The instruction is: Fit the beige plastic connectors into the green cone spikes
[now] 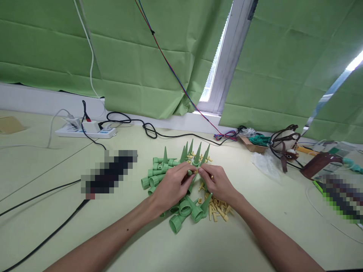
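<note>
My left hand [174, 185] is closed round a green plastic spike [190, 172], and only a small part of it shows between the fingers. Beside it, my right hand [217, 183] pinches a small yellow plastic fitting [195, 172] against the green piece; the fingertips cover most of it. Around and under the hands lie several green cone-shaped spikes [176, 223] with wide ribbed sockets, some standing point up. A heap of small yellow T-shaped fittings [218, 209] rests by my right wrist, and more lie behind the hands.
A white power strip [85, 131] with plugs sits at the back left, and a black cable [176, 135] runs along the wall. Blurred dark objects [109, 173] lie at left and far right. At right are a cardboard box [252, 144], clear plastic bag [266, 164] and brown container [320, 166].
</note>
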### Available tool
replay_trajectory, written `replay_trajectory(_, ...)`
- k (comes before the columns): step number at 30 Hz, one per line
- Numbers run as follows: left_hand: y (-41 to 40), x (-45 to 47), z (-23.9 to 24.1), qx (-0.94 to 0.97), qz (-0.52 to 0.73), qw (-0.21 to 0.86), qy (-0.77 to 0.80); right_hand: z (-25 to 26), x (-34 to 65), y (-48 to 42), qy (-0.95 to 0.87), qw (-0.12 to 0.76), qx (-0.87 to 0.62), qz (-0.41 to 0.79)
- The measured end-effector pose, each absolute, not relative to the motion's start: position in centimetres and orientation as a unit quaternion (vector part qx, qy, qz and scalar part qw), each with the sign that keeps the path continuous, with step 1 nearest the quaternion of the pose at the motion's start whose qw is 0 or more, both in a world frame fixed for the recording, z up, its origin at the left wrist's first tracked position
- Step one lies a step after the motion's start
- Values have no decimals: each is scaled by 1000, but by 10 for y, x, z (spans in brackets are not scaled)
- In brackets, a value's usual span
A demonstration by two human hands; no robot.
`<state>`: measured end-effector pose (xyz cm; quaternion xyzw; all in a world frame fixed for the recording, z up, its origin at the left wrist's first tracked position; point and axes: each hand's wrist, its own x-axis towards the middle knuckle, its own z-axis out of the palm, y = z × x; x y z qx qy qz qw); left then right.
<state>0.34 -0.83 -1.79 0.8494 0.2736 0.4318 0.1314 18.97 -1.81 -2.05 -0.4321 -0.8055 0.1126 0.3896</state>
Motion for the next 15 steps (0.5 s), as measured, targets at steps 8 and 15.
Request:
replay_trajectory(8,-8,3,-13,860,429,99,259,-17,188,-20,-794,386,-450,138)
replay_trajectory(15,-9,2,-15,869,422,74,248,-18,188,-20,-797,375,-452,141)
